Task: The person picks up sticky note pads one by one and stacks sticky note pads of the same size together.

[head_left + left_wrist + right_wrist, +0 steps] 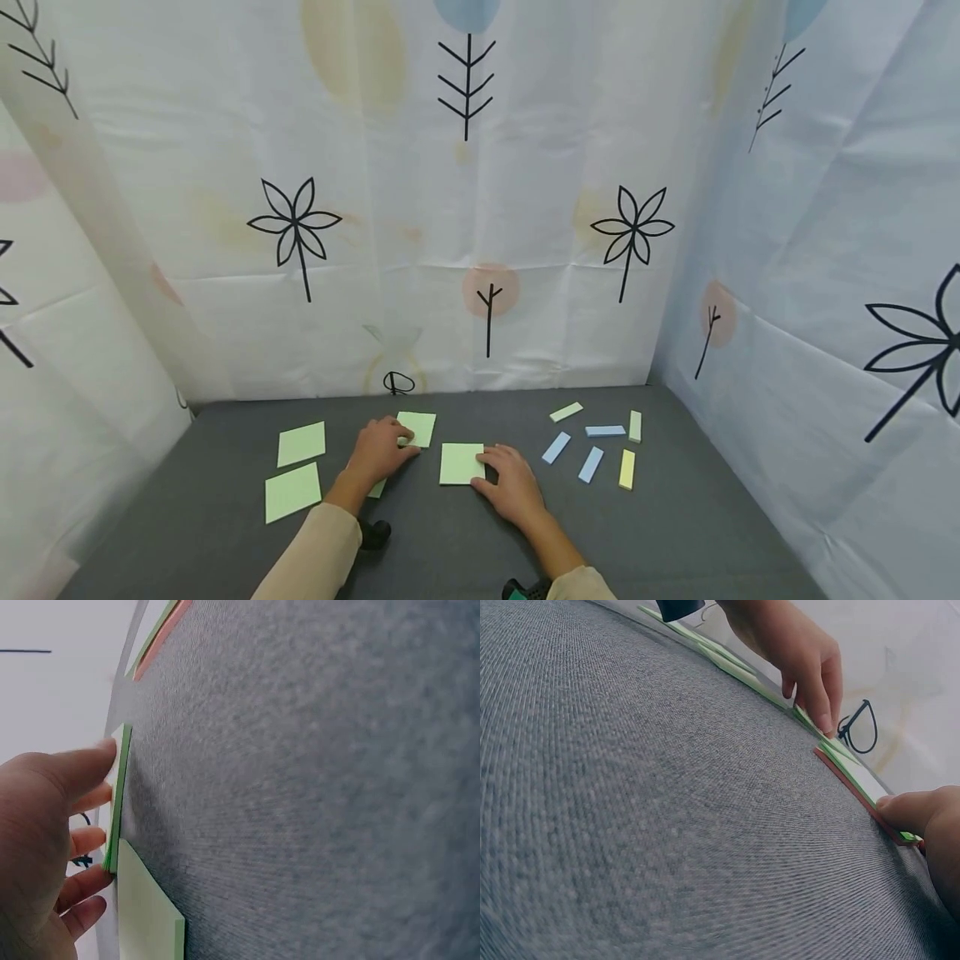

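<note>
Plant-printed white sheets (540,167) — three sides — grey tabletop (660,542).

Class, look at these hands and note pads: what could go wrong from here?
The left hand grips a green pad whose sheets look slightly fanned at one corner, so some might peel away.
The right hand holds a two-coloured pad, green over reddish; the layers might slip apart.
The left forearm partly covers another pad in the head view and could nudge it.

No lettering, label, brand or number can be read on the green pads (460,464), the small colored strips (591,464), the patterned cloth backdrop (540,208) or the gray surface (442,550).
</note>
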Demonstrator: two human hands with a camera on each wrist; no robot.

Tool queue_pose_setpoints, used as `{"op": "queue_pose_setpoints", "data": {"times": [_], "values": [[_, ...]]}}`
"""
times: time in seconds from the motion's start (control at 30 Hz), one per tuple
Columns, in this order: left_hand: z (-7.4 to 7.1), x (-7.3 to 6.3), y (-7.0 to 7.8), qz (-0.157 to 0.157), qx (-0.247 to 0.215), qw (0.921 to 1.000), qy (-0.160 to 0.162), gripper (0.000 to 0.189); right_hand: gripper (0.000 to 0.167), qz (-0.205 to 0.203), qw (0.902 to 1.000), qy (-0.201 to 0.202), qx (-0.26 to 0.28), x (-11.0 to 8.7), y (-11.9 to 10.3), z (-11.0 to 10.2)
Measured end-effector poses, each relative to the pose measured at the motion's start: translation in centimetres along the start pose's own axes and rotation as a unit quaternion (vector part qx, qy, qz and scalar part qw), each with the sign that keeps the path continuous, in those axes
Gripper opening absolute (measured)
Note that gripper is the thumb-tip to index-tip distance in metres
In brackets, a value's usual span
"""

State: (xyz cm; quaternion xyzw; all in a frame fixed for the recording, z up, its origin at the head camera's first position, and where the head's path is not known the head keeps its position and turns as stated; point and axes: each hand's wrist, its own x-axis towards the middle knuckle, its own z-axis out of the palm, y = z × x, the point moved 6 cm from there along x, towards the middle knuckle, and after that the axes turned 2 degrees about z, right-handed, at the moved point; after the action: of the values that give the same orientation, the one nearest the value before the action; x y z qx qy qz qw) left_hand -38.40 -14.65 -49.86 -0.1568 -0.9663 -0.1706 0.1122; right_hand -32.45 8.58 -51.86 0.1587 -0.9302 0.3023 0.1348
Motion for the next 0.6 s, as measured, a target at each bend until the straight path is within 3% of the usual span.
{"op": "queue_pose_setpoints", "data": {"times": [0.2,0.4,0.6], "values": [[0.5,0.3,0.6,0.016,-0.022,0.9996,0.002,0.030,0.040,0.000,1.0000,0.004,0.000,0.1,0.2,-0.1],[0.8,0.3,-0.2,0.022,0.013,0.9996,0.009,0.032,0.040,-0.005,1.0000,0.000,-0.005,0.0,0.1,0.0],[0.9,0.8,-0.9,0.042,-0.002,0.9986,-0.034,0.035,0.040,-0.003,1.0000,0.004,-0.003,-0.1,0.0,0.0]]}}
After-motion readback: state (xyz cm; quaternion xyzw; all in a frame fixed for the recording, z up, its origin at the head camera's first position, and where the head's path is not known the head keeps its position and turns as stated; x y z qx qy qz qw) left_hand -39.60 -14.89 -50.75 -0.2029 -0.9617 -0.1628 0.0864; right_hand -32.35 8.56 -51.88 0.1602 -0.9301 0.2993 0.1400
